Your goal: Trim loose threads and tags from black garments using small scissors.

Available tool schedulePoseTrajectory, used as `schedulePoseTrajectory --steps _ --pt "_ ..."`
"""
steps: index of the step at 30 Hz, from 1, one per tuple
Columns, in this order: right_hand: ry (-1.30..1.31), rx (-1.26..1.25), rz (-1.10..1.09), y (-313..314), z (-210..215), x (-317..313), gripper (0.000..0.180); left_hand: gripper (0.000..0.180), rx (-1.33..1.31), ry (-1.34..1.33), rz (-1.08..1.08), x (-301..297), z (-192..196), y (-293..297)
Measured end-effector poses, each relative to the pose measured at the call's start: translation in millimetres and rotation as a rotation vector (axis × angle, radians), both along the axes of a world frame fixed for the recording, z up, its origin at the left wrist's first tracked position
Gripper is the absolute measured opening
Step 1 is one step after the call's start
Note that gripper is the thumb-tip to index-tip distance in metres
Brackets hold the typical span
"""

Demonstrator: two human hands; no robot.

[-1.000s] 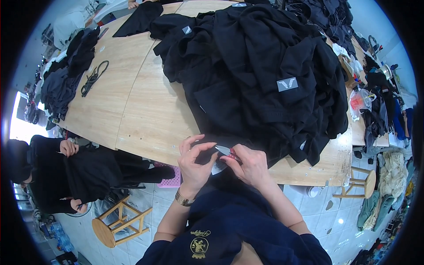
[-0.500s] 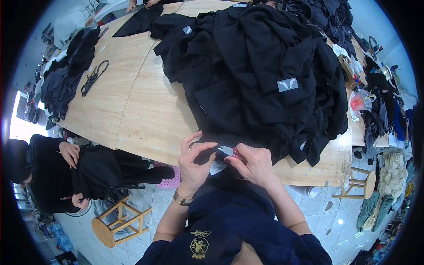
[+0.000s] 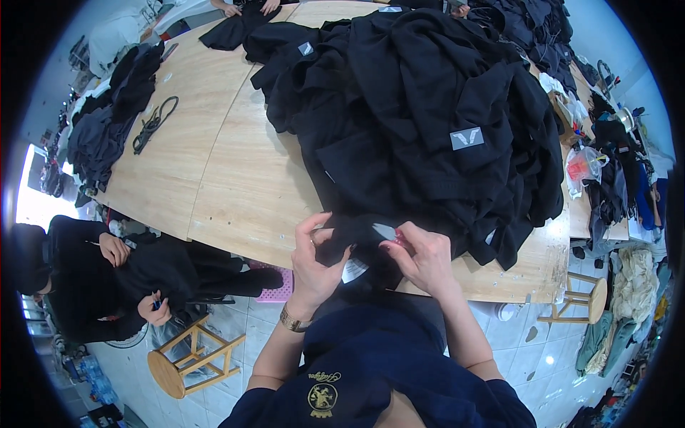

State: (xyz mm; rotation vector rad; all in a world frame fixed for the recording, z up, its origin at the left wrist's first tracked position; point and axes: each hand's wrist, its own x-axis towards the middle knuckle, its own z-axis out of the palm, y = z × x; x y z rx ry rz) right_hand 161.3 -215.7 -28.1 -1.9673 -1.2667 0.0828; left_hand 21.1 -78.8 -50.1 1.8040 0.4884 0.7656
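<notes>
At the table's near edge, my left hand (image 3: 316, 260) pinches the edge of a black garment (image 3: 335, 244) between thumb and fingers. A white label (image 3: 353, 269) with print shows on the cloth just beside the left thumb. My right hand (image 3: 426, 258) is closed around thread snips (image 3: 385, 232), whose pale pointed blades lie over the black cloth, pointing left. Part of their handle is hidden in my fingers. Right behind both hands rises a big heap of black garments (image 3: 428, 121), some with grey patches.
The heap covers much of the wooden table (image 3: 235, 171). A coiled black cord (image 3: 153, 125) lies to its left. A seated co-worker (image 3: 78, 278) handles black cloth at the left; another person's hands (image 3: 250, 8) are at the far edge. Wooden stools (image 3: 178, 364) stand on the tiled floor.
My right hand has moved slightly right with the snips, away from my left hand. More black cloth shows between my hands. The far person's hands and cloth have shifted right.
</notes>
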Motion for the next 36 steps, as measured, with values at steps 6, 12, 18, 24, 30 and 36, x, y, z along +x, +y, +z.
schedulePoseTrajectory --steps 6,12,18,24,30,36 --pt "0.166 0.069 -0.157 -6.5 -0.5 7.8 0.030 0.069 0.072 0.008 -0.022 -0.1 0.2 1.9" --pt "0.237 0.087 -0.160 -6.2 -3.3 18.3 0.027 0.078 -0.431 -0.207 -0.203 -9.2 18.8 16.1" --pt "0.268 -0.002 -0.099 -9.4 -27.9 27.3 0.023 0.085 -0.712 -0.276 -0.228 -26.8 11.4 52.3" --pt "0.586 -0.110 0.022 3.0 -46.9 3.6 0.024 0.075 -0.196 -0.077 0.054 -16.5 -6.0 55.4" --pt "0.782 0.054 -0.031 12.6 -68.4 -4.8 0.031 0.035 -0.152 0.463 0.205 -43.7 -41.9 66.8" --pt "0.991 0.131 -0.020 19.5 -71.9 -4.9 0.030 0.018 -0.551 0.321 0.023 -65.6 -53.5 49.2"
